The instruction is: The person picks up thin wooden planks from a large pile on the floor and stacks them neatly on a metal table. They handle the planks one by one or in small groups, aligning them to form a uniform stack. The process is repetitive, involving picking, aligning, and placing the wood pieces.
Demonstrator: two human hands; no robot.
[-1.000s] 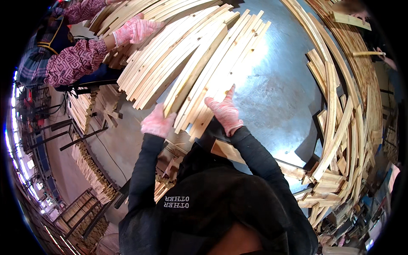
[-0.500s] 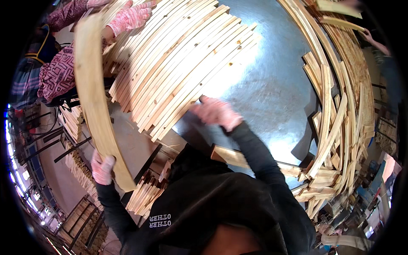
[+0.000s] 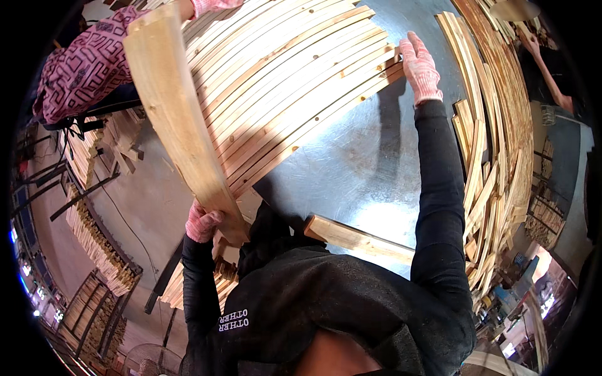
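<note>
My left hand point(image 3: 202, 223), in a pink and white knit glove, is closed around the lower end of a wide pale wooden board point(image 3: 179, 119). The board stands raised at a tilt, its far end toward the upper left. Long narrow wooden strips point(image 3: 282, 84) lie side by side in a slanted row on a shiny metal table point(image 3: 351, 144). At the right ends of the nearest strips is my right hand point(image 3: 421, 69), gloved alike, its fingers stretched out and apparently touching the strip ends. The board hides part of the row's left side.
A co-worker's patterned sleeve point(image 3: 88, 72) and gloved hand point(image 3: 216, 5) are at the upper left. Loose strips point(image 3: 480, 144) pile along the table's right side. One short wooden piece point(image 3: 357, 238) lies near my body. Stacked wood point(image 3: 94, 244) stands lower left. Another person's arm point(image 3: 549, 72) shows far right.
My right hand has moved from the strips' near left ends out to their far right ends, fingers now straight. The board in my left hand has shifted right in view. The co-worker's hand is higher.
</note>
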